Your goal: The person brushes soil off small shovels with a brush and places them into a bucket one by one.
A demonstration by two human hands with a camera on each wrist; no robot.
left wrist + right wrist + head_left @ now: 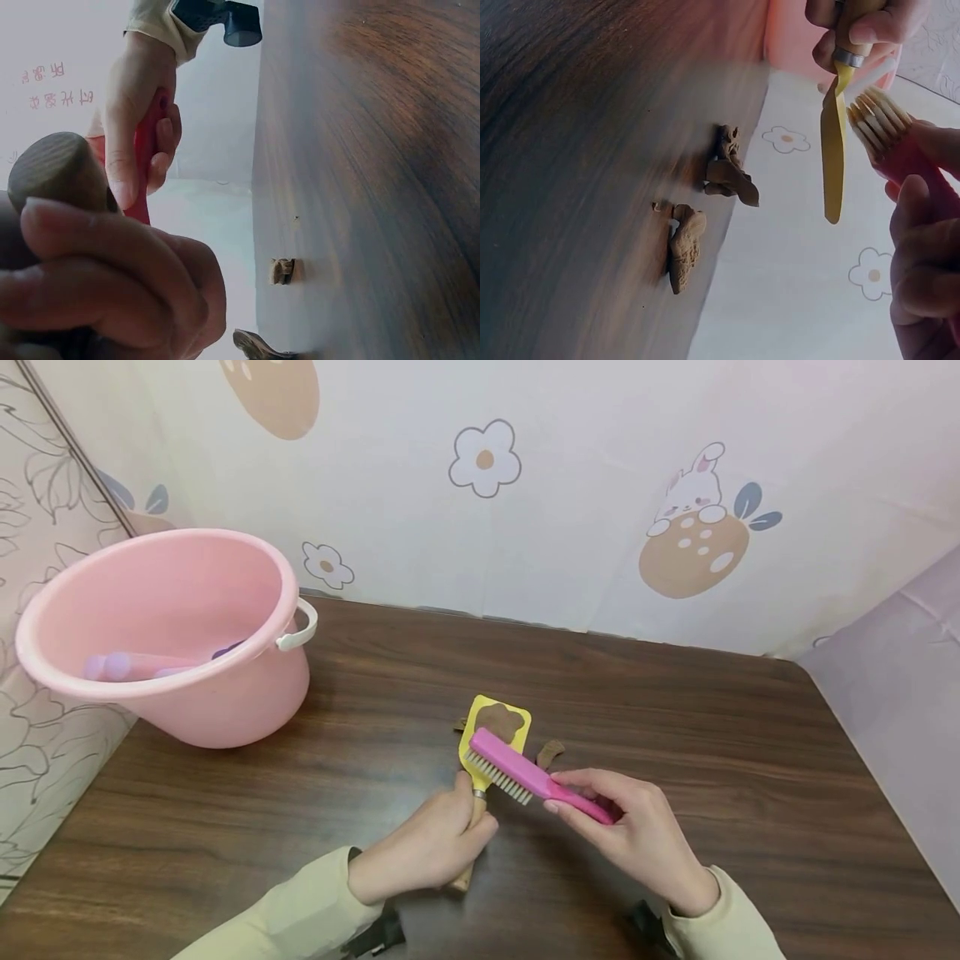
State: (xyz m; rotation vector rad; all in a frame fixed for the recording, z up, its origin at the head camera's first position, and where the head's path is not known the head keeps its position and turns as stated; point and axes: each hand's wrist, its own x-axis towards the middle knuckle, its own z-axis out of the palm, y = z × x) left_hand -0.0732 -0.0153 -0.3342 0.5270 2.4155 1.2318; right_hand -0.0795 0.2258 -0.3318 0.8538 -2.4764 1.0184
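Observation:
My left hand [427, 839] grips the wooden handle [60, 176] of a small yellow trowel [469, 727]. Its flat blade carries a brown patch [497, 720]. Between the thumb and fingers of my right hand [637, 827] is the handle of a pink brush [513, 764] with pale bristles. The brush lies across the lower blade in the head view. In the right wrist view the bristles [877, 120] are close beside the blade, and whether they touch it I cannot tell. Brown clumps [550, 753] sit on the table near the trowel.
A large pink bucket [247, 710] with a white handle [300, 627] stands at the left on the dark wooden table [720, 743]. Pink and purple things [142, 666] lie inside it. A patterned cloth [570, 543] hangs behind the table's back edge.

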